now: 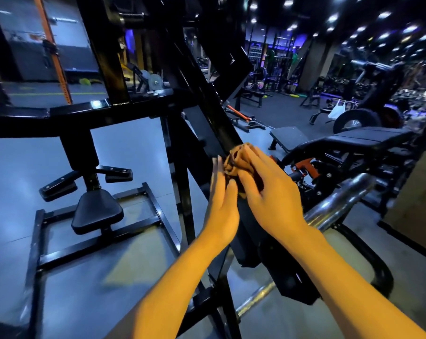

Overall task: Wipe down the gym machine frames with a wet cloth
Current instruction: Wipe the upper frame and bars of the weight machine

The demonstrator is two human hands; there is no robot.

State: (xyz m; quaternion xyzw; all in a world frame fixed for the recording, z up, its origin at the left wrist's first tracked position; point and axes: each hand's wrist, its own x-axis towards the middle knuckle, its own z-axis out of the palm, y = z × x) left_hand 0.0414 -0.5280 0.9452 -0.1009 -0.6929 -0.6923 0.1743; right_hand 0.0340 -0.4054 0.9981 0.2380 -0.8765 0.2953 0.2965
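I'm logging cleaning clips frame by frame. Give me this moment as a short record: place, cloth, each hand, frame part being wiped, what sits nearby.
place: gym floor with machines
cloth: bunched, brownish, pressed on the slanted black beam
right hand: fingers curled over the cloth, gripping it
left hand: fingers straight, beside the cloth, touching its edge
wetness: cannot tell
nearby left: black seat on a black base frame
nearby right: chrome bar, padded bench

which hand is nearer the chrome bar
Right. The right hand, holding the cloth, is just left of the chrome bar; the left hand lies further left, beyond the black beam.
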